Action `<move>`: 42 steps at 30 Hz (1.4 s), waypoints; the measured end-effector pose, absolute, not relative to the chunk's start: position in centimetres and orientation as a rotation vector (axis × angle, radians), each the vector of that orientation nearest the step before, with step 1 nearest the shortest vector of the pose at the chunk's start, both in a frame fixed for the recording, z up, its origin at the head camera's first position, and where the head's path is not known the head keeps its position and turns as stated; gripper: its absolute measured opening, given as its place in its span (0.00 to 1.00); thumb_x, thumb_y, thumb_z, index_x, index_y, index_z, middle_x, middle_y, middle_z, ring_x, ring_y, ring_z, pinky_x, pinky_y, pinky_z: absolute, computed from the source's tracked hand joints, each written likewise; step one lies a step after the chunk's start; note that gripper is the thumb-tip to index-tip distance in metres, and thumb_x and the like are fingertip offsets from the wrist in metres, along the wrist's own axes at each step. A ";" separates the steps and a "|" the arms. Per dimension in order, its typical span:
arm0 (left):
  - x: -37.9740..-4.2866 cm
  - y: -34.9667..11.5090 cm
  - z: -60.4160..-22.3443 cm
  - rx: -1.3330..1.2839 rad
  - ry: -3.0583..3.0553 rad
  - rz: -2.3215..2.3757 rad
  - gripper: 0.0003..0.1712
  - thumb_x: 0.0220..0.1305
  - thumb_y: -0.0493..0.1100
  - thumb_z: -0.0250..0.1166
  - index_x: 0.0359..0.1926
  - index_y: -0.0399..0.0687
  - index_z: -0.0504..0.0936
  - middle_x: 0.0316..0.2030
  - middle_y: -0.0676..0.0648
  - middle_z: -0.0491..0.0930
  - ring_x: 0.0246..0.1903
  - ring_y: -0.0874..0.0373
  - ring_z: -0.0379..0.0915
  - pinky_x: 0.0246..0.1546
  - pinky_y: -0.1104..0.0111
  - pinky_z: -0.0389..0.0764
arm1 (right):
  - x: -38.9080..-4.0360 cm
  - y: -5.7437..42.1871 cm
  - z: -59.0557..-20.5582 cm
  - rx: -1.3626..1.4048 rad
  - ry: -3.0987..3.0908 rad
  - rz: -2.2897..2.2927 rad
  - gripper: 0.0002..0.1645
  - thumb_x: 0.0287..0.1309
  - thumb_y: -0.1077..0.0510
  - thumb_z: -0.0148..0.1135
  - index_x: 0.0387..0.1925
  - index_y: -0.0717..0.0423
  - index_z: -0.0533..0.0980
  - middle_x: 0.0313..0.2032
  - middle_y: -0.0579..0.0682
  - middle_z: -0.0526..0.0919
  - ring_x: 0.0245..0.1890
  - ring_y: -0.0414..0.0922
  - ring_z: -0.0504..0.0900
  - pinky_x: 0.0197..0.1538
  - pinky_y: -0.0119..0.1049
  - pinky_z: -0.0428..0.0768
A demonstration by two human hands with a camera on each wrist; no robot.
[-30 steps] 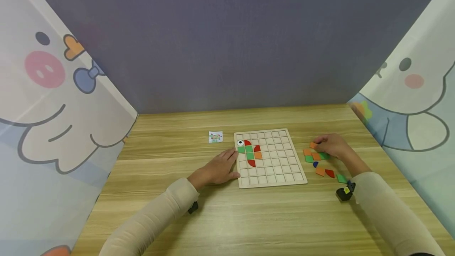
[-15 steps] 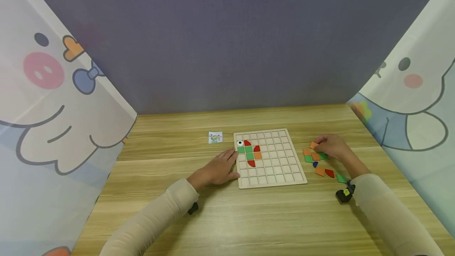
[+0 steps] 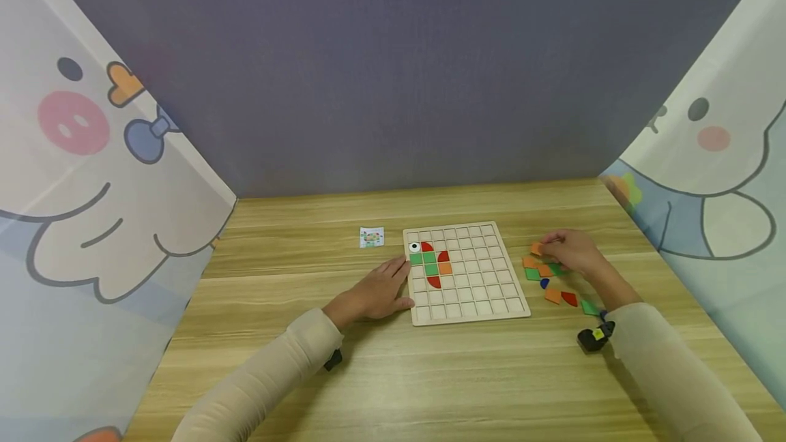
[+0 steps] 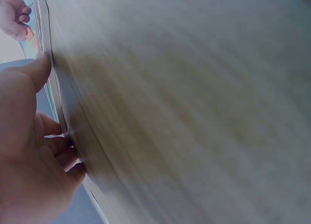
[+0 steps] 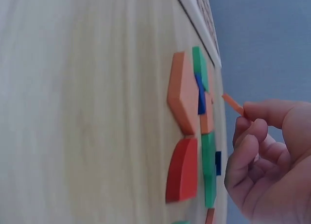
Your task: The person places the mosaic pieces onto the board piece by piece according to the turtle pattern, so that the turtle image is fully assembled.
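A wooden grid board (image 3: 479,278) lies on the table, with a round eye piece (image 3: 414,247), red curved pieces, green squares and an orange square (image 3: 445,268) set in its left part. My left hand (image 3: 379,288) rests at the board's left edge, its fingers touching the rim, as the left wrist view (image 4: 29,146) also shows. To the right of the board my right hand (image 3: 572,251) pinches an orange tile (image 5: 233,105) between thumb and fingertips. That tile is raised off the table, above the loose pieces.
Loose pieces lie right of the board: orange tiles (image 3: 552,296), green ones (image 3: 532,274), a red quarter-circle (image 3: 569,299) and a blue half-round (image 3: 544,284). A small printed pattern card (image 3: 371,237) lies behind my left hand. A grey partition (image 3: 405,74) closes off the table's back.
My right hand has shifted slightly left and upward with the orange tile, lifting it from the pile. The left hand stays at the board's edge.
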State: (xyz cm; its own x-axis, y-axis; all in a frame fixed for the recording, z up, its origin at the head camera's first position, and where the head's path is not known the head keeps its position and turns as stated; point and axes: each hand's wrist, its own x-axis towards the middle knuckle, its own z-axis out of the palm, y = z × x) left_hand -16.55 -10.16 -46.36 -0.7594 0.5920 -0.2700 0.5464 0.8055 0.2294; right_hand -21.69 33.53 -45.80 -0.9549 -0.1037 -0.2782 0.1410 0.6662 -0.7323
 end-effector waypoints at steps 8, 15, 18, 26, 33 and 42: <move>-16.6 -10.2 -46.5 0.879 2.668 0.191 0.50 0.75 0.65 0.53 0.81 0.38 0.46 0.82 0.40 0.44 0.81 0.47 0.41 0.80 0.55 0.53 | -21.4 32.1 -45.6 0.004 2.468 -1.357 0.27 0.72 0.49 0.59 0.57 0.69 0.74 0.25 0.47 0.76 0.24 0.40 0.74 0.28 0.36 0.79; -16.5 -10.3 -46.4 0.876 2.661 0.201 0.50 0.75 0.65 0.53 0.81 0.39 0.46 0.82 0.40 0.44 0.81 0.46 0.40 0.80 0.54 0.53 | -21.3 30.6 -45.8 0.012 2.346 -1.437 0.26 0.74 0.49 0.57 0.59 0.67 0.72 0.23 0.46 0.72 0.18 0.39 0.69 0.22 0.34 0.72; -16.4 -10.3 -46.4 0.879 2.662 0.207 0.50 0.75 0.64 0.53 0.81 0.39 0.47 0.82 0.40 0.44 0.81 0.46 0.41 0.80 0.54 0.54 | -21.3 30.0 -45.8 0.020 2.344 -1.410 0.27 0.74 0.47 0.57 0.61 0.64 0.73 0.23 0.46 0.73 0.19 0.39 0.71 0.22 0.34 0.73; -16.4 -10.2 -46.4 0.885 2.672 0.216 0.49 0.75 0.64 0.54 0.81 0.39 0.47 0.82 0.39 0.45 0.81 0.45 0.41 0.80 0.53 0.54 | -21.3 28.0 -45.9 -0.013 2.281 -1.423 0.26 0.74 0.49 0.58 0.63 0.63 0.73 0.30 0.46 0.76 0.25 0.39 0.71 0.30 0.34 0.78; -16.4 -10.1 -46.2 0.883 2.671 0.204 0.49 0.75 0.64 0.54 0.81 0.39 0.47 0.82 0.40 0.44 0.81 0.46 0.41 0.80 0.55 0.53 | -21.4 26.0 -46.1 -0.050 2.229 -1.436 0.23 0.74 0.54 0.56 0.63 0.63 0.73 0.26 0.47 0.73 0.23 0.40 0.69 0.28 0.34 0.77; -16.4 -10.2 -46.1 0.861 2.667 0.211 0.50 0.75 0.64 0.54 0.81 0.40 0.47 0.82 0.40 0.44 0.81 0.46 0.41 0.80 0.54 0.54 | -21.2 23.1 -46.7 -0.083 2.205 -1.406 0.16 0.70 0.59 0.58 0.55 0.61 0.78 0.20 0.47 0.73 0.18 0.40 0.69 0.22 0.32 0.72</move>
